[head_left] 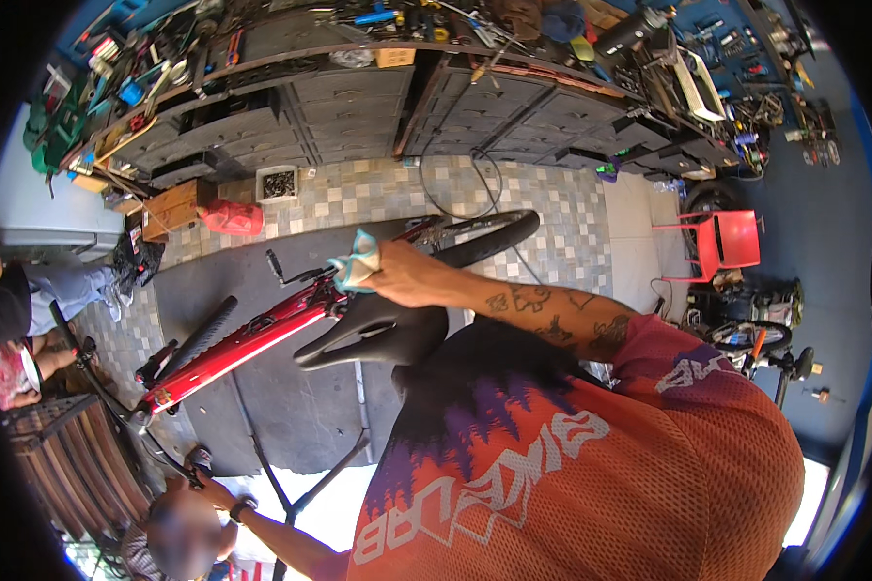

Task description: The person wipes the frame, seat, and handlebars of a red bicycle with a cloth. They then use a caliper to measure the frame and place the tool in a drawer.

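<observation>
A red mountain bike (252, 349) with a black saddle (378, 329) stands in front of me, front end to the left. My right hand (388, 273) is closed around a pale blue and white cloth (358, 259). It holds the cloth just beyond the saddle, by the frame's seat area; whether the cloth touches the frame, I cannot tell. Reaching to the lower left, my left hand (217, 492) is wrapped round the near end of the handlebar (160, 453). A dark watch sits on that wrist. The crank (276, 265) shows on the bike's far side.
Dark drawer cabinets (349, 111) under a tool-strewn bench line the far side. A red bag (233, 217) and a parts box (279, 184) stand on the tiles. At right is a red chair (736, 240). People are close at the left, one beside my left hand. Stand legs (291, 499) spread below.
</observation>
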Demonstrator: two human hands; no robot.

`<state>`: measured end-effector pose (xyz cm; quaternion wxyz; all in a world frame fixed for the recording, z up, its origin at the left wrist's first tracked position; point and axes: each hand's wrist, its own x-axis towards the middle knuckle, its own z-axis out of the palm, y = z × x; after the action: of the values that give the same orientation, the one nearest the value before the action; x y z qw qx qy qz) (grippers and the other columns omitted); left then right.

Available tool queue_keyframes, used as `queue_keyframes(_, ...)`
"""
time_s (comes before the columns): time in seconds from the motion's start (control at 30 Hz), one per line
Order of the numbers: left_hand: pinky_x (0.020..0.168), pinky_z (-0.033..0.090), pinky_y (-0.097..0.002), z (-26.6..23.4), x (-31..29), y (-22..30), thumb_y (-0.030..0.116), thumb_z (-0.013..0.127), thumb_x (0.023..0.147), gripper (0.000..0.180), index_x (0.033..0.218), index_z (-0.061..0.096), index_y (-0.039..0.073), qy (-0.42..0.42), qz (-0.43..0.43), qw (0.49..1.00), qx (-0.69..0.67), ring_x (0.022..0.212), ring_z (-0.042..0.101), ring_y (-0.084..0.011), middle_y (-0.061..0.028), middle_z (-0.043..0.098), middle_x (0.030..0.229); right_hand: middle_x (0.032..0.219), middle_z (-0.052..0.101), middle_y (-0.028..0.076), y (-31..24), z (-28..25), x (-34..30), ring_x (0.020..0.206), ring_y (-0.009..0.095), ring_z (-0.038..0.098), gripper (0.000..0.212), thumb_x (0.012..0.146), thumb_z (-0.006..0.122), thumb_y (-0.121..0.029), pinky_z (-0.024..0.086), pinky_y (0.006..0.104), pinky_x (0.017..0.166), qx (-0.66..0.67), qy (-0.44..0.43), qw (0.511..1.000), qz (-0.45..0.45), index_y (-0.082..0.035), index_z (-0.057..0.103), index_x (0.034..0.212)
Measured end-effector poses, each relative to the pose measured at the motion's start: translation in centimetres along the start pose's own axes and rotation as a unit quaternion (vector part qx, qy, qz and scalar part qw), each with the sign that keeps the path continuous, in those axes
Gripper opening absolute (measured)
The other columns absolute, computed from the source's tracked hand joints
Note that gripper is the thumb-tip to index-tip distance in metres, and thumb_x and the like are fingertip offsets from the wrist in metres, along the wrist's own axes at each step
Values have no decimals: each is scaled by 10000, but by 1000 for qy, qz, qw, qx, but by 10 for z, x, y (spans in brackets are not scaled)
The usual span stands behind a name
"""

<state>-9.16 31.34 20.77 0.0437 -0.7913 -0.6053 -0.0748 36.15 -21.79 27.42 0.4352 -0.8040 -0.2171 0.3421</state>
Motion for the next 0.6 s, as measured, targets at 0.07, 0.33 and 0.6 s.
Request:
queue_keyframes(0.07, 933, 462, -576, -13, -25, 21, 615, 560, 976, 677, 1454, 566, 136, -15, 5, 1000, 5, 1061, 691, -435, -227, 718, 1200, 1028, 721, 197, 15, -40, -11, 933, 400, 701, 254, 958, 623, -301, 556, 504, 812, -59, 19, 995, -82, -121, 676, 1131)
queue_keyframes(0.33, 842, 476, -537, -45, -118, 116, 506, 617, 990, 578, 1366, 606, 67, -29, 103, 992, -64, 932, 716, -388, -198, 752, 1064, 1081, 736, 177, 84, -205, -42, 1027, 371, 693, 273, 948, 657, -358, 536, 461, 900, -97, 86, 990, 62, -146, 708, 1112)
queue_keyframes(0.6, 914, 485, -526, -73, -158, 225, 352, 715, 954, 550, 1335, 609, -31, -28, 175, 983, -56, 1035, 671, -435, -251, 715, 1147, 1056, 755, 148, 155, -352, -25, 1002, 334, 709, 275, 982, 654, -321, 530, 439, 880, -130, 117, 985, -1, -76, 726, 1085)
